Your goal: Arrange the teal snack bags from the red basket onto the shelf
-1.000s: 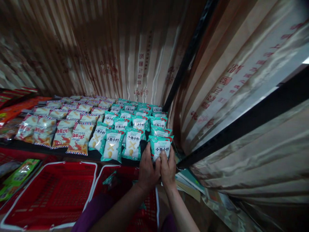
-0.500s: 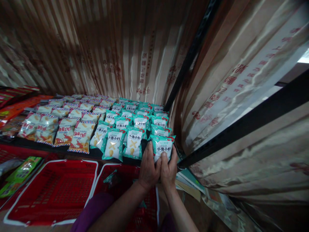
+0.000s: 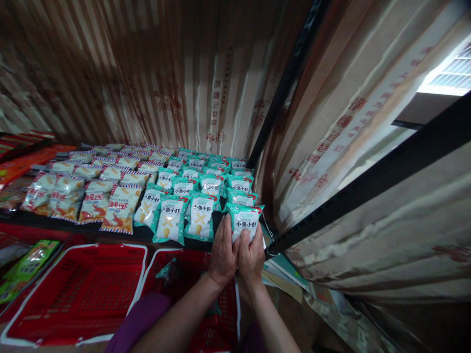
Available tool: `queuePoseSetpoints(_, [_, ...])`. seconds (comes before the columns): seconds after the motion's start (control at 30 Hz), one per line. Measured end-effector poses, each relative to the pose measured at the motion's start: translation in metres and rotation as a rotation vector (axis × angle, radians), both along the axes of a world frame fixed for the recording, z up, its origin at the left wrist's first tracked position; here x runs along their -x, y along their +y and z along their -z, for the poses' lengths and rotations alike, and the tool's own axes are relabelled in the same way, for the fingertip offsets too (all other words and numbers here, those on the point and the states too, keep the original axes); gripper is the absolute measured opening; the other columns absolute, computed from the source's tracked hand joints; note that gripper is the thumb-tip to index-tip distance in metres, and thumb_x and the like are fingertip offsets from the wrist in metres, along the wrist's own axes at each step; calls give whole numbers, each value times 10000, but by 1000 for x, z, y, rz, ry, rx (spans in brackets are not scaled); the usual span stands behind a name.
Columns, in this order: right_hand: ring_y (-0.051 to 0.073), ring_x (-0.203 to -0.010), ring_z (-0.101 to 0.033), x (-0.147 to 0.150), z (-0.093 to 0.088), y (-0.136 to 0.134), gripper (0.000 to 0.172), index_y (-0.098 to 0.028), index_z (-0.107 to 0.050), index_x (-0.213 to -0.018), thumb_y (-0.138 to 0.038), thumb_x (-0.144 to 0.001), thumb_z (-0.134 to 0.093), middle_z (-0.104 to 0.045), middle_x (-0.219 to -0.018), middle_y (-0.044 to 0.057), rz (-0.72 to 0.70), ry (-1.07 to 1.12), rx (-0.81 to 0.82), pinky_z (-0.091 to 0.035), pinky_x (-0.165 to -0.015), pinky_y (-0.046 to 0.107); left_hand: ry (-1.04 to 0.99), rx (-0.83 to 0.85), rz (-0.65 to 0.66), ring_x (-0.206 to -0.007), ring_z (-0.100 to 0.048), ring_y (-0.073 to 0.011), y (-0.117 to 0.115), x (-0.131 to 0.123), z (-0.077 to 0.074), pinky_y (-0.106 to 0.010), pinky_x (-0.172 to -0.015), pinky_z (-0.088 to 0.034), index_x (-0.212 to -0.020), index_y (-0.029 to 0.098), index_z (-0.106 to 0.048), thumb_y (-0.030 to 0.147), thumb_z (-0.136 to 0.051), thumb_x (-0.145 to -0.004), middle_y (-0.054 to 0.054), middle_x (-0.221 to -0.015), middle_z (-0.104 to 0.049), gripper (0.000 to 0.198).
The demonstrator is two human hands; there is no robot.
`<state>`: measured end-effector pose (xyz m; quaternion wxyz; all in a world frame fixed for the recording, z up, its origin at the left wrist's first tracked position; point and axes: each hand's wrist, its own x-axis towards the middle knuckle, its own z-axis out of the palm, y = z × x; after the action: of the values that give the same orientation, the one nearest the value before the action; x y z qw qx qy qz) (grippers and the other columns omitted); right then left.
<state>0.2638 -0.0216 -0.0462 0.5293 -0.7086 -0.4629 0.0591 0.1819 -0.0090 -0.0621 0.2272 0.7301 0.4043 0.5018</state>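
Note:
A teal-and-white snack bag (image 3: 246, 216) stands at the front right corner of the shelf, tilted back. My left hand (image 3: 223, 250) presses on its left side and my right hand (image 3: 251, 251) grips its right side, thumbs close together at its lower front. The fingers behind the bag are hidden. Rows of matching teal snack bags (image 3: 200, 216) stand to the left and behind it. Further left are rows of cream snack bags (image 3: 119, 208) with striped edges.
Below the shelf stand a red basket (image 3: 86, 287) with a white rim and a second red basket (image 3: 156, 274) holding some teal bags. Green packets (image 3: 29, 264) lie at far left. A black post (image 3: 279, 93) and a black bar (image 3: 349, 196) frame the right side, with curtains (image 3: 165, 73) behind.
The view has shifted slightly. Both hands keep hold of the same teal bag at the shelf corner, with the right hand's fingers drawn slightly lower along its side.

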Motion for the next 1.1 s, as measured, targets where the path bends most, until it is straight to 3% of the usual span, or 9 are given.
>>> queuePoseSetpoints(0.2, [309, -1123, -537, -2, 0, -2, 615, -115, -397, -1350, -517, -888, -341, -584, -1202, 199, -25, -26, 5, -430, -900, 478, 22, 27, 48, -1399, -250, -247, -1, 3, -1, -476, -1116, -298, -1468, 120, -125, 306, -337, -945, -197, -1502, -267, 595])
queuePoseSetpoints(0.37, [316, -1161, -518, -2, 0, -2, 630, -106, -396, -1350, -528, -890, -315, -548, -1262, 213, -22, -58, 14, -410, -931, 494, 45, 78, 80, -1409, -220, -252, -2, 9, -2, -468, -1131, -263, -1460, 77, -150, 320, -329, -940, -209, -1509, -240, 601])
queuePoseSetpoints(0.67, [319, -1118, -548, 5, -5, 4, 667, -114, -388, -1361, -563, -882, -271, -585, -1219, 198, 26, -107, 99, -419, -902, 483, -80, 215, 93, -1386, -284, -238, -1, 10, -13, -422, -1133, -273, -1460, 88, -190, 347, -331, -939, -186, -1497, -289, 599])
queuePoseSetpoints(0.93, [316, -1070, -566, 4, -10, 9, 644, -116, -400, -1350, -548, -893, -260, -614, -1145, 186, 6, -133, 143, -434, -850, 458, -79, 212, 59, -1379, -301, -230, 3, 6, -10, -418, -1123, -299, -1448, 79, -224, 337, -304, -946, -194, -1486, -308, 569])
queuePoseSetpoints(1.1, [316, -1067, -572, 5, -10, 12, 668, -112, -390, -1362, -565, -895, -239, -614, -1164, 192, 23, -163, 143, -430, -859, 466, -68, 187, 57, -1409, -224, -213, 3, 4, -7, -389, -1146, -252, -1448, 57, -206, 335, -277, -950, -196, -1515, -234, 575])
